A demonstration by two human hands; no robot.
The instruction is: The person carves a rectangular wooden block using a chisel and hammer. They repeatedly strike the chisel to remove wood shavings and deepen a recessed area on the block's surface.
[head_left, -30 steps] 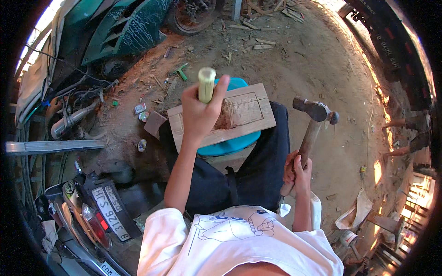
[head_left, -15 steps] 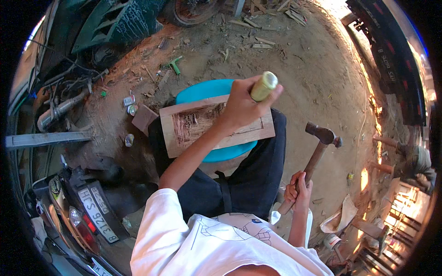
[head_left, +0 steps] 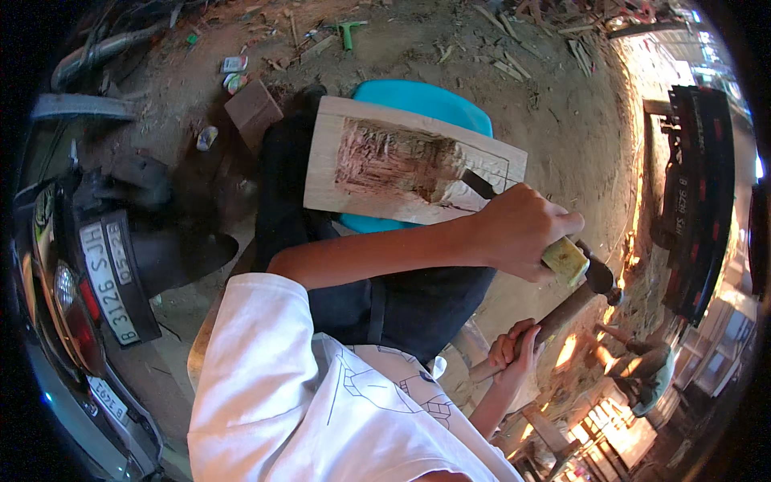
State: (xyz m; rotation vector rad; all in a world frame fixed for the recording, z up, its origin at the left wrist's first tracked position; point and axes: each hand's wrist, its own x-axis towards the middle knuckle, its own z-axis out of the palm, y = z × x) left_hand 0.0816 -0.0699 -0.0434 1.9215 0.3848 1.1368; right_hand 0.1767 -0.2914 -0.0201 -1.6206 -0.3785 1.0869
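One board (head_left: 411, 163), forward-left of both hands (head_left: 520, 233).

Turquoise stool (head_left: 426, 96), pale brown board (head_left: 401, 161)

The board (head_left: 393, 165) lies on the stool (head_left: 430, 96), right of the block (head_left: 253, 111) and left of the hammer head (head_left: 600, 278).

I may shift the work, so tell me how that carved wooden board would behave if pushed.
The carved wooden board looks like solid wood, so it would likely stay stiff. Its right end overhangs the turquoise stool, so pressing there might tip it. The stool's top looks smooth, so the board could slide.
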